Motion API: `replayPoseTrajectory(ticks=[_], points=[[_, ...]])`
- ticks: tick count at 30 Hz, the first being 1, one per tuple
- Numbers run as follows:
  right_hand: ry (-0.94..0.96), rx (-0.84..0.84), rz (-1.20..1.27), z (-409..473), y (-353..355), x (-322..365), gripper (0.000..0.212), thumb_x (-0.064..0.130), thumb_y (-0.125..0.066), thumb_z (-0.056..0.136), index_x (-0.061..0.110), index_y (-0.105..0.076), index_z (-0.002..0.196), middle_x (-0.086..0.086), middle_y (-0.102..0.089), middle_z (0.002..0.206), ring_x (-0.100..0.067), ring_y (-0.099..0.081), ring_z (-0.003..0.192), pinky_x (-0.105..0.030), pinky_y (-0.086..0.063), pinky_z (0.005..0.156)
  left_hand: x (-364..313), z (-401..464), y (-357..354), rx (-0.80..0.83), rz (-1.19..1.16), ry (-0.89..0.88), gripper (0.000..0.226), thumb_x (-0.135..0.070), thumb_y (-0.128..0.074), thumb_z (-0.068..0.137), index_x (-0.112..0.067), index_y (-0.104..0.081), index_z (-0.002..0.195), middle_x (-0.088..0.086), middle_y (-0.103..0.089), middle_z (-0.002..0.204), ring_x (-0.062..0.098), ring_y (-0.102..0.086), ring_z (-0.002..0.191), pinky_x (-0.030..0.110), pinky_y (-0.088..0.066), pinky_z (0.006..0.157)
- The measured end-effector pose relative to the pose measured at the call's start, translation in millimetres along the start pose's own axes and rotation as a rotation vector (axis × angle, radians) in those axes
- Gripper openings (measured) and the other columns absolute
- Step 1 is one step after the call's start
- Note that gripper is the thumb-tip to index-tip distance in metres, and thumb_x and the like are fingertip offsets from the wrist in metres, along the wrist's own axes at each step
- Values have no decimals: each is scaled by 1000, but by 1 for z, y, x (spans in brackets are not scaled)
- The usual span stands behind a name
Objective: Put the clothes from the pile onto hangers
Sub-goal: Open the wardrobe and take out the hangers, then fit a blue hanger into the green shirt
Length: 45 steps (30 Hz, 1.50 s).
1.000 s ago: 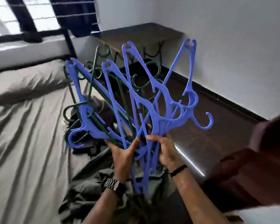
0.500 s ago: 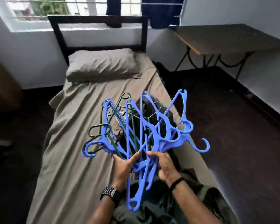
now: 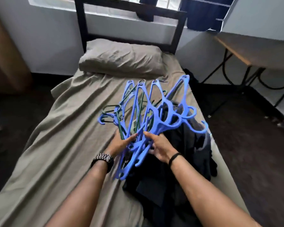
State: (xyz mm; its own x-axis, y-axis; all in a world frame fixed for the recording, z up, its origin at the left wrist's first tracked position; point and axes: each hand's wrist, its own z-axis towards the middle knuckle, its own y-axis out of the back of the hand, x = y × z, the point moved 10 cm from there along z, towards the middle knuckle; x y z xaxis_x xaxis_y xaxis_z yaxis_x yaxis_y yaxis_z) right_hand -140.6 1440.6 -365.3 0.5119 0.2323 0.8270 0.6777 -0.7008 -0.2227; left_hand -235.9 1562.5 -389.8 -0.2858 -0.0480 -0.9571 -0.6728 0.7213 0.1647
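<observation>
A tangled bundle of several blue and dark green plastic hangers (image 3: 154,112) fans out above the bed. My left hand (image 3: 121,143) grips the bundle's lower left side, and my right hand (image 3: 159,146) grips its lower right side. Both hands close their fingers round the hanger bars. Under and to the right of the bundle lies a pile of dark clothes (image 3: 184,161) on the right half of the bed. The hangers and my arms hide part of the pile.
The bed (image 3: 64,136) has a wrinkled olive sheet and a pillow (image 3: 121,58) by the dark headboard (image 3: 129,7). A table (image 3: 252,49) with curved metal legs stands at the right. Dark floor runs along both sides of the bed.
My view has turned from the wall and floor toward the bed. The hanger bundle has come lower and farther forward over the bed and the clothes pile, still held in both hands.
</observation>
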Motion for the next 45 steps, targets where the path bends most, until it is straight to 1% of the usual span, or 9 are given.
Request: replayPoseTrajectory(ticks=[3, 8, 12, 19, 27, 31, 36, 39, 45], points=[[-158, -38, -214, 30, 16, -40, 37, 26, -46, 100, 18, -34, 134, -2, -47, 130, -31, -50, 118, -49, -42, 92, 55, 7, -21, 165, 255, 65, 43, -21, -66, 88, -3, -51, 124, 7, -61, 114, 14, -56, 99, 22, -43, 90], [-137, -104, -410, 61, 40, -65, 54, 31, -39, 102, 23, -14, 150, -6, -37, 147, -27, -49, 124, -45, -44, 91, 147, 33, -31, 170, 295, 80, 70, -60, -49, 80, -17, -44, 135, 1, -55, 130, 19, -53, 120, 40, -41, 104], [-89, -117, -542, 70, 42, -71, 69, 33, -42, 100, 29, 5, 152, -4, -36, 149, -29, -47, 127, -45, -49, 95, 142, 21, -29, 139, 194, 165, 56, -57, -52, 87, -16, -45, 125, 10, -62, 115, 23, -64, 96, 34, -54, 88], [42, -96, -786, 25, 28, -85, 68, 24, -52, 96, 19, -13, 152, -10, -36, 150, -24, -36, 138, -36, -27, 115, 159, -17, 9, 41, 83, 185, 55, -42, -29, 102, -6, -34, 144, 7, -37, 147, 14, -34, 135, 20, -20, 107], [251, -80, -956, -19, 11, -105, 62, 12, -53, 94, 12, -25, 150, -6, -29, 154, -15, -27, 141, -9, -13, 105, 186, -28, 7, -6, 131, 19, 39, -46, -32, 101, -31, -41, 136, -16, -43, 137, 2, -39, 129, 18, -28, 106], [261, -106, -871, -17, 21, -104, 58, 12, -53, 93, 14, -32, 147, -4, -33, 152, -16, -33, 139, -14, -19, 108, 191, -28, 15, -81, 1, 18, 95, -90, -33, 68, -26, -45, 138, -11, -45, 143, 2, -37, 135, 25, -27, 114], [323, -197, -940, -18, 31, -112, 49, 9, -57, 91, 7, -44, 139, -9, -44, 144, -20, -40, 133, -8, -20, 99, 186, -35, 11, -77, 78, -96, 38, -46, -41, 98, -31, -47, 132, -5, -50, 140, -5, -43, 126, 12, -29, 109], [361, -249, -910, -14, 31, -118, 47, 10, -57, 91, 7, -47, 137, -7, -45, 143, -18, -41, 132, -3, -17, 94, 184, -35, 4, -109, 233, -288, 55, -47, -35, 93, -15, -52, 135, 4, -49, 142, 10, -41, 133, 18, -29, 111], [703, -816, -767, -52, 23, -108, 24, -2, -54, 82, 2, -66, 103, -13, -62, 106, -29, -59, 101, -19, -36, 93, 185, -37, -1, -124, 303, -428, 66, -46, -34, 90, -1, -44, 138, 15, -47, 142, 21, -41, 133, 24, -28, 109]])
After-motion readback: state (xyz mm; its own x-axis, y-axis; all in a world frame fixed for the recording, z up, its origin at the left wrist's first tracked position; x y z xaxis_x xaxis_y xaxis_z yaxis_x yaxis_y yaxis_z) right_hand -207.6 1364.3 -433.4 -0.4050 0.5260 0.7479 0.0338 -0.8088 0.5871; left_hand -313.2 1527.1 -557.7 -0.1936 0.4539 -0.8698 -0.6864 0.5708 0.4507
